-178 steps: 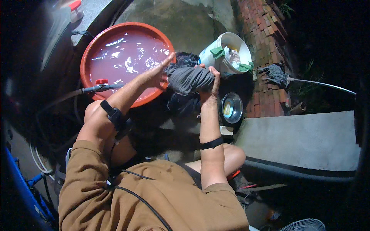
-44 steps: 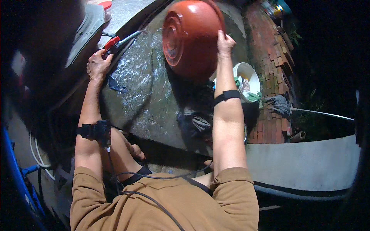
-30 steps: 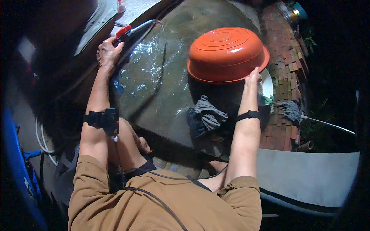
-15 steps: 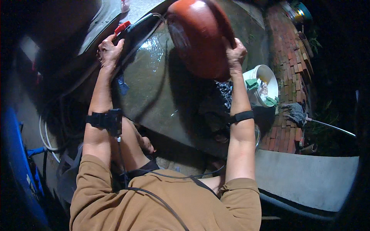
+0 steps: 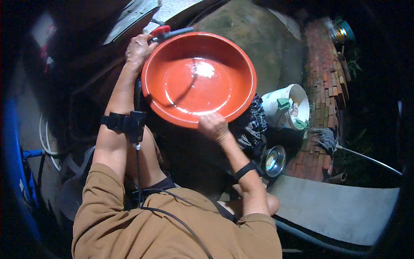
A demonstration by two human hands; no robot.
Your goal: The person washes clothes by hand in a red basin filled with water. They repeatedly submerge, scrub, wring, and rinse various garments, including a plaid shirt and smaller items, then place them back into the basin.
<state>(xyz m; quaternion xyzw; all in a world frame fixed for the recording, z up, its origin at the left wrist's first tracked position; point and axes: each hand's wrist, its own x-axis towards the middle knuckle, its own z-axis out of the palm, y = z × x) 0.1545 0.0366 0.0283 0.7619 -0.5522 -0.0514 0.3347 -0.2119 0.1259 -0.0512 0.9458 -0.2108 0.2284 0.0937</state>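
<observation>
Concrete ledge: a pale slab (image 5: pixel 336 207) runs along the near right, below the brick strip.
Metal bowl: a shiny round bowl (image 5: pixel 282 164) sits by the floor's near right corner.
Dark cloth heap: crumpled wet-looking fabric (image 5: pixel 254 127) lies between bowl and basin, partly hidden behind the basin's right rim.
White bucket: the bucket (image 5: pixel 274 114), tipped toward the bricks, is near the floor's right edge, green cloth (image 5: pixel 283 103) over its rim.
Mop: its grey head (image 5: pixel 325 140) lies on the brick strip (image 5: pixel 319 95), toward the right edge.
Right hand: the hand (image 5: pixel 213 126) is clamped on the near rim of the basin (image 5: pixel 198 97).
Left hand: the hand (image 5: pixel 140 49), just beyond the basin's left rim, is closed around a grey pipe (image 5: pixel 179 32) with a red handle (image 5: pixel 160 30).
Basin position: between both hands, above the floor (image 5: pixel 276 56); contact beneath cannot be told.
Basin look: round, orange-red, mouth facing up, glossy inside, with bright glare and a thin curved shadow.
</observation>
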